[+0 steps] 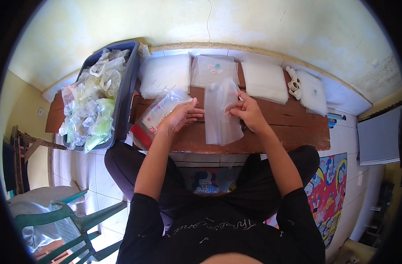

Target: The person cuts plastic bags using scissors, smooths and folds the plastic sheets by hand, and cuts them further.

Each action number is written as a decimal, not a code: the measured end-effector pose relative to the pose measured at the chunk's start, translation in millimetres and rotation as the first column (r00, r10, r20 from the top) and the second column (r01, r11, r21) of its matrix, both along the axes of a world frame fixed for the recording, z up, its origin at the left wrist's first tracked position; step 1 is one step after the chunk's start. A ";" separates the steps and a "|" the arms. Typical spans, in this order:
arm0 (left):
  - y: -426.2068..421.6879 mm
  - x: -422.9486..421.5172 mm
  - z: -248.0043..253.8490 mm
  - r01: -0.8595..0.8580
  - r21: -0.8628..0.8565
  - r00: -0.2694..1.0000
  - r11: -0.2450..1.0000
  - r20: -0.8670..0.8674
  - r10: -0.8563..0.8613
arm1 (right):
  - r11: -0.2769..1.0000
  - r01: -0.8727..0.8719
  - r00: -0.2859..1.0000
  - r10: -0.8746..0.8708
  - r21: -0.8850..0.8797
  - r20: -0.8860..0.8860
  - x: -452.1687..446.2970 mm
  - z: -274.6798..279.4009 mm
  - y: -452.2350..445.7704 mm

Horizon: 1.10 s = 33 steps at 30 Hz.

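Observation:
A clear plastic bag [218, 121] is held upright over the wooden table [293, 127]. My right hand [249, 114] pinches its right edge between thumb and fingers. On the other side, my left hand [182, 116] has its fingers stretched out, with the tips close to the bag's left edge; whether they touch it I cannot tell. Beneath and beside the left hand lies a clear package with red lettering [154, 115]. Behind the held bag is a stack of clear bags [203, 75] with small round coloured pieces [215, 66] on top.
A dark plastic bin [129, 75] full of crumpled plastic bags [97, 99] stands at the left. More flat bag stacks lie along the back, at left [165, 75], right [264, 81] and far right [314, 90]. White strips [293, 82] sit between the last two. A green chair [71, 220] is lower left.

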<state>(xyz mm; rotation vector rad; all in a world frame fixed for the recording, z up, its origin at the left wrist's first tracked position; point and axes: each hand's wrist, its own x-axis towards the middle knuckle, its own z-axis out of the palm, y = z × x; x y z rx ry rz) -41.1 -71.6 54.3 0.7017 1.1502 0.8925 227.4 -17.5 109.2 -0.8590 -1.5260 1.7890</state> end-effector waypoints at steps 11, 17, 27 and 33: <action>-13.1 36.8 -9.2 0.140 0.223 0.845 0.965 0.481 -0.233 | 0.981 -0.162 0.976 0.144 -0.106 -0.162 5.2 9.5 -2.5; -18.9 44.5 -2.1 0.000 0.227 0.795 0.974 0.591 -0.138 | 0.981 -0.104 0.929 0.037 -0.163 -0.369 11.7 8.8 4.9; 0.2 28.1 -5.1 -0.410 0.156 0.870 0.899 0.361 0.334 | 0.957 0.232 0.967 -0.247 -0.172 -0.069 19.9 -8.9 17.7; 5.6 22.4 -14.6 -0.431 0.099 0.893 0.897 0.193 0.407 | 0.971 0.215 0.976 -0.216 -0.102 0.001 20.8 -21.0 20.9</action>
